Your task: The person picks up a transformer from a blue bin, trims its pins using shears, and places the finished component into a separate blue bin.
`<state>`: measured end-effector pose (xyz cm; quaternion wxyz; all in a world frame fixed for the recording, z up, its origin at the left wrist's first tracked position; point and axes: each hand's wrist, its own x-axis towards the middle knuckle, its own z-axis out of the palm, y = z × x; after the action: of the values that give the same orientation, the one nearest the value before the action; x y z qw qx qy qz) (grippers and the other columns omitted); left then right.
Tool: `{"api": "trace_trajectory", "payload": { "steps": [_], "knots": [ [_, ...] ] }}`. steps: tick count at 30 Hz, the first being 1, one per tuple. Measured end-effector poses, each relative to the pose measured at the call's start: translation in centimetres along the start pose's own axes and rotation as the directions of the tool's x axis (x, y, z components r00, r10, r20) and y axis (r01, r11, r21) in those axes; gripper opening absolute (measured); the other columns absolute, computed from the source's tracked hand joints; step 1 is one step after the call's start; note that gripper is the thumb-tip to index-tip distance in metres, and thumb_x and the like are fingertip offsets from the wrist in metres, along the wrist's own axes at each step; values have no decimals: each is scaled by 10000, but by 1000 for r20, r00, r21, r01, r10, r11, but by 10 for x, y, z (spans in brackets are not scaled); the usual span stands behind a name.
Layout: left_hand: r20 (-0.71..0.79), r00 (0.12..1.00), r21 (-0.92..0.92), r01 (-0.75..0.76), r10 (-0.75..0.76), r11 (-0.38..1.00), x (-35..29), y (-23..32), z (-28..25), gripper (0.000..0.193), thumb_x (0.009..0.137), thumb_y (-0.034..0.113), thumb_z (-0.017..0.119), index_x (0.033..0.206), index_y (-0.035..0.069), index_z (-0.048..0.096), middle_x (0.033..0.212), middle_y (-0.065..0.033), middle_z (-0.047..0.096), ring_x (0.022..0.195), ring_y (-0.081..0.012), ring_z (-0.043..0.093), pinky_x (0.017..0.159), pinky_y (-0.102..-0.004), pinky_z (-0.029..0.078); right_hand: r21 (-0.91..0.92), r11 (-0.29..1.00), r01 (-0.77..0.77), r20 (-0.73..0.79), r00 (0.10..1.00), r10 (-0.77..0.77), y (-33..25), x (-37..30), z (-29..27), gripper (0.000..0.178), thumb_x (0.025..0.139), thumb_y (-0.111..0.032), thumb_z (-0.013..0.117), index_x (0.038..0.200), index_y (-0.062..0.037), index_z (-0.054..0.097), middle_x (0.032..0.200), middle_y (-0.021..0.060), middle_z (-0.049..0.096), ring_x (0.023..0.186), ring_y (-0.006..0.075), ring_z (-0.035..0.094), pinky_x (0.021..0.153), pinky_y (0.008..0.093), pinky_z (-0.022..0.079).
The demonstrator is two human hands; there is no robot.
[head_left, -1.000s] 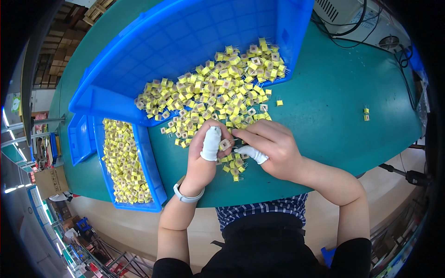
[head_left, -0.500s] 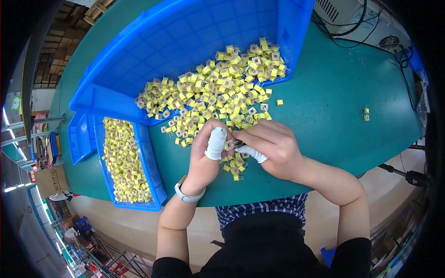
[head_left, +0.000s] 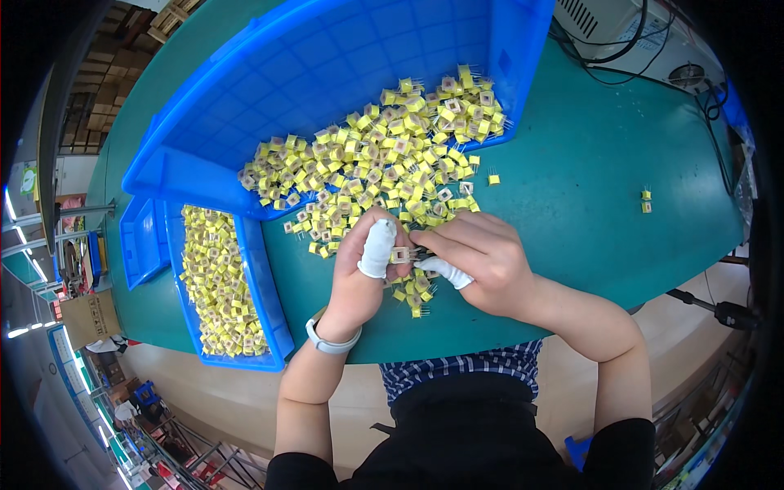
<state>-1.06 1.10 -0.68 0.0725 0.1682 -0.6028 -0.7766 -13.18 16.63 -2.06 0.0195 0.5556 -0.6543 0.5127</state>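
My left hand [head_left: 356,257], a white cover on its thumb, pinches a small pin-legged transformer [head_left: 400,255] whose pale square core faces up. Close against its pins is the tip of a small dark tool [head_left: 422,254], gripped in my right hand [head_left: 496,265]; fingers hide most of it, so its kind is unclear. A white cover also wraps the right thumb. Beneath and in front of both hands lie loose yellow transformers [head_left: 415,292]. Beyond them a large heap of the same parts [head_left: 392,155] spills out of a big tipped blue bin [head_left: 286,90].
At left stands a smaller blue bin [head_left: 282,331] full of yellow transformers, beside another blue tray [head_left: 143,245]. Single parts [head_left: 646,202] lie far right on the green table [head_left: 572,212]. A pale machine [head_left: 629,41] with black cables occupies the back right.
My left thumb has shifted slightly left, so more of the pinched transformer's square core shows. The right hand has hardly moved.
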Motion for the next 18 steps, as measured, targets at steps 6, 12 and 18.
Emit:
{"api": "trace_trajectory", "payload": {
  "steps": [6,12,18],
  "knots": [
    [0,1000,-20,25,-25,1000,-1,1,0,284,1066,351,483,941,98,516,778,23,545,642,-37,529,544,-176,358,0,1000,-10,-5,1000,10,-1,1,1,331,701,-47,743,1025,15,712,850,97,666,691,277,630,593,379,482],
    [-68,997,36,30,-27,999,-2,1,3,320,1071,379,462,960,86,529,756,11,536,620,-43,499,534,-183,343,-17,1000,-8,13,1000,8,0,0,0,329,700,-41,741,1024,11,715,852,100,668,686,277,629,593,378,484],
    [86,996,-298,48,-24,953,0,11,-9,458,1039,488,483,973,40,556,814,-8,525,641,-60,441,569,-207,316,-8,999,-36,-41,999,35,1,2,0,350,715,-61,755,1054,16,710,858,116,674,711,282,654,603,377,503]
  ]
}}
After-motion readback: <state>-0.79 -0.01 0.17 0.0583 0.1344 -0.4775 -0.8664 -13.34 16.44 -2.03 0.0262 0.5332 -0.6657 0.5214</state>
